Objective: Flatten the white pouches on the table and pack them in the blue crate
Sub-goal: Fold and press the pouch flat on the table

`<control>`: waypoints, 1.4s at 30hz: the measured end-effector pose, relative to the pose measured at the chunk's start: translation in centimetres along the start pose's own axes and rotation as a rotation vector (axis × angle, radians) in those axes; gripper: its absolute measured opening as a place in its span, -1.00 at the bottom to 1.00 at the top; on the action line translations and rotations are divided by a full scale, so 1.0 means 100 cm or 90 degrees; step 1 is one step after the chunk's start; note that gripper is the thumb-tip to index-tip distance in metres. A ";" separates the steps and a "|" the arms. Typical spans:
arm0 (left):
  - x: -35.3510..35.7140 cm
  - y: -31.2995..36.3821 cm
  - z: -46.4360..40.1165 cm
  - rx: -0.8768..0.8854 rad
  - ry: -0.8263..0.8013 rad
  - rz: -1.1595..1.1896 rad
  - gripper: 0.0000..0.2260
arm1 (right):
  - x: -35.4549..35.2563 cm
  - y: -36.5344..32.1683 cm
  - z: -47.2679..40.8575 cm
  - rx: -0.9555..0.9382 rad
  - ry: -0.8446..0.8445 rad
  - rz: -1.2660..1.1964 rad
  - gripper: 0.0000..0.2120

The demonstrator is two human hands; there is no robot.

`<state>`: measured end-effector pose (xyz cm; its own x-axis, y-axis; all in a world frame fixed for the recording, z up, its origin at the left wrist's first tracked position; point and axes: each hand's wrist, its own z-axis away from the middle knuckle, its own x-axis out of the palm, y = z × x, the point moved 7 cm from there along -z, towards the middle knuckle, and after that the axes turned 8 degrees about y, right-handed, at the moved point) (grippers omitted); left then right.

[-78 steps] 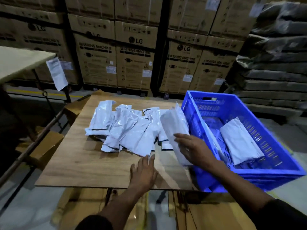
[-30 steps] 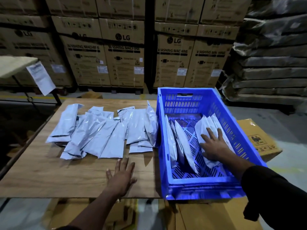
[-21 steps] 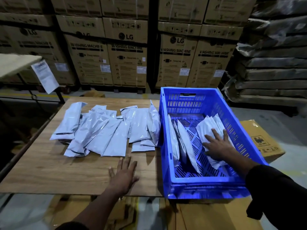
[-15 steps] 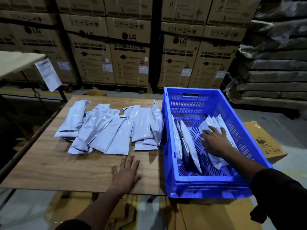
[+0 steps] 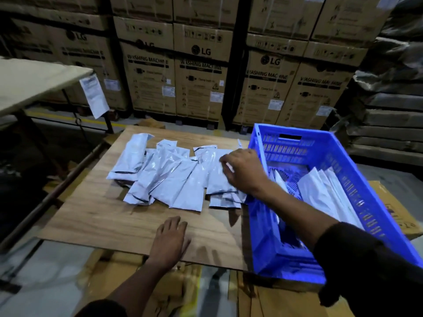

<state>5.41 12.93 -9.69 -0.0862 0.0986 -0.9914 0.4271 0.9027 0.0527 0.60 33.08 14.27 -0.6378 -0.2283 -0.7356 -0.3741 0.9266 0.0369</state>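
Several white pouches (image 5: 174,179) lie overlapped in a row on the wooden table (image 5: 103,216). To their right stands the blue crate (image 5: 370,184), with a few white pouches (image 5: 325,195) lying and leaning inside. My right hand (image 5: 242,172) hovers over the rightmost pouches on the table beside the crate's left wall, fingers bent downward; the view is blurred, so whether it holds one is unclear. My left hand (image 5: 169,241) rests flat on the table's near edge, fingers spread.
Stacked washing-machine cartons (image 5: 199,72) fill the background. A second table (image 5: 29,81) with a hanging paper sheet (image 5: 94,95) stands at the left. Wrapped bundles (image 5: 389,92) pile at the right. Flat cardboard (image 5: 393,211) lies under and beside the crate.
My right hand left the pouches inside the crate and swung left over the crate wall to the pouches on the table. My left hand stayed pressed on the table.
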 end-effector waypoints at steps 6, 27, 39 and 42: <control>0.022 -0.048 0.015 -0.118 -0.145 0.030 -0.23 | 0.129 -0.072 0.069 0.031 -0.384 -0.024 -0.65; 0.018 -0.075 0.018 0.003 -0.161 0.084 -0.08 | 0.143 -0.107 0.130 0.369 -0.343 0.067 -0.50; 0.008 -0.080 0.009 0.034 -0.153 0.032 -0.06 | 0.150 -0.120 0.149 0.449 -0.484 -0.020 -0.14; 0.007 -0.084 0.002 0.038 -0.167 0.010 -0.03 | 0.136 -0.119 0.171 0.419 -0.524 -0.026 -0.10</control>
<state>1.94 5.37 -10.89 0.1534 -0.0059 -0.9882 0.4797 0.8747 0.0692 7.92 24.01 -7.69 0.1137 -0.2185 -0.9692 0.2123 0.9583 -0.1911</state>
